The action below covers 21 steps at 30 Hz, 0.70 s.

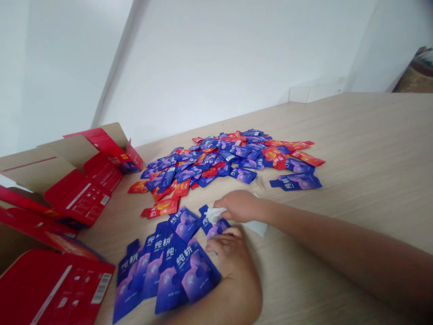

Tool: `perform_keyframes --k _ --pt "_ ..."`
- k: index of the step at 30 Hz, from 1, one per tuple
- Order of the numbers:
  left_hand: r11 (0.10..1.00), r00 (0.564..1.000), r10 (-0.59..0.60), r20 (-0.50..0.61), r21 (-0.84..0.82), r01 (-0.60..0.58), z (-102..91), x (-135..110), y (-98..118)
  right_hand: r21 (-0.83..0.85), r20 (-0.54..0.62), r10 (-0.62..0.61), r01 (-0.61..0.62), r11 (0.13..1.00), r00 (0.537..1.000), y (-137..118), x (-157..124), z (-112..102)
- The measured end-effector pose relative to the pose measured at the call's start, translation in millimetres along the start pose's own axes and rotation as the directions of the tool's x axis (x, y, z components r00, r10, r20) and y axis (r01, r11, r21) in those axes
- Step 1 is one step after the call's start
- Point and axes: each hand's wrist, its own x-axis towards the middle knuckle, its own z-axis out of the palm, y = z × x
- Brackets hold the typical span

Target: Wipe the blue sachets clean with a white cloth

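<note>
My left hand (232, 253) comes in from the bottom, its fingers closed on the lower part of a purple pouch (214, 230) that lies on the table. Just beyond it, my right hand (238, 205) pinches a crumpled white tissue (215, 214) against the top of that same pouch. A piece of the white sheet (259, 227) shows beneath my right wrist. To the left of my hands, several purple pouches (189, 271) with white lettering lie overlapping in a loose group. One more purple pouch (184, 223) touches the group's upper edge.
A broad heap of purple and red pouches (216, 155) spreads across the middle of the table (365, 180). One purple pouch (297, 181) lies apart at its right. Open red cartons (81, 194) line the left side. A low white box (316, 92) sits by the wall.
</note>
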Motion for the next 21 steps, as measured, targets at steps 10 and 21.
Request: perform_keyframes --k 10,21 --pt "0.996 0.988 0.003 0.156 -0.094 0.012 -5.2 3.4 0.1 0.069 0.017 -0.133 0.132 0.989 0.991 -20.5 -3.5 1.1" --pt "0.992 0.997 0.006 0.073 -0.127 0.004 -2.9 1.1 -0.8 0.023 -0.065 -0.067 0.069 0.997 0.996 -12.7 -7.8 -9.0"
